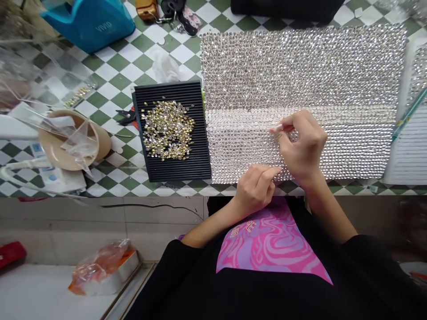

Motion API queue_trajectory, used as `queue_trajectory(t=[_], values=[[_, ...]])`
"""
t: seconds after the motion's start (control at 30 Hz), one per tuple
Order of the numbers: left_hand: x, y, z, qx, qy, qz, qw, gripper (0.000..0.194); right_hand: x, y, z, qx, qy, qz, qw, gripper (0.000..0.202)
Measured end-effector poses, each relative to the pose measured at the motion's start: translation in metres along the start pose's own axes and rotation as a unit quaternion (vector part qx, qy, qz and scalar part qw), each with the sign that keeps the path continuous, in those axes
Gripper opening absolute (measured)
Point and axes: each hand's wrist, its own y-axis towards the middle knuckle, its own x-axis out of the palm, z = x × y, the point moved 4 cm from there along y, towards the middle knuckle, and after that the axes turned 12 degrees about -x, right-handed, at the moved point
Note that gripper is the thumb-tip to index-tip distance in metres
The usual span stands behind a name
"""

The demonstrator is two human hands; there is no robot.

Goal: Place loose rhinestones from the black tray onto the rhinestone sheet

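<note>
Studded sheet (300, 66), flat on surface (123, 82) beside black tray (180, 171); right hand (302, 144), pinching small pale piece (277, 127) over it; left hand (256, 187), curled at near edge, hold unclear; advisable: light pinch, sheet kept flat

Pale tiles (163, 227) show below the edge of a green-and-white checkered table (115, 95).

A blue dispenser (90, 22) marked VIVID stands on the checked desk (116, 82), left of some keys (190, 20). A crumpled white scrap (165, 66) lies nearer. At the left, a tan bin (106, 141) holds clear plastic (82, 146). Below desk level, a black cable (150, 205) crosses pale tiles (160, 229); pinkish film (100, 260) lies over a box (130, 267), right of a red object (11, 255).
</note>
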Motion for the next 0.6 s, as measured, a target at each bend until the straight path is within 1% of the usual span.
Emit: queue_trajectory(t=[0.27,0.43,0.6], values=[[0.008,0.001,0.004,0.032,0.088,-0.037,0.995,0.028,-0.002,0.000,0.001,-0.013,-0.005,0.013,1.000,0.014],[0.012,0.000,0.005,0.039,0.152,-0.048,0.986,0.030,-0.003,0.000,0.004,0.010,0.002,0.001,1.000,0.014],[0.014,0.001,0.005,0.039,0.175,-0.052,0.982,0.030,-0.004,-0.001,0.005,0.016,-0.002,-0.002,1.000,0.015]])
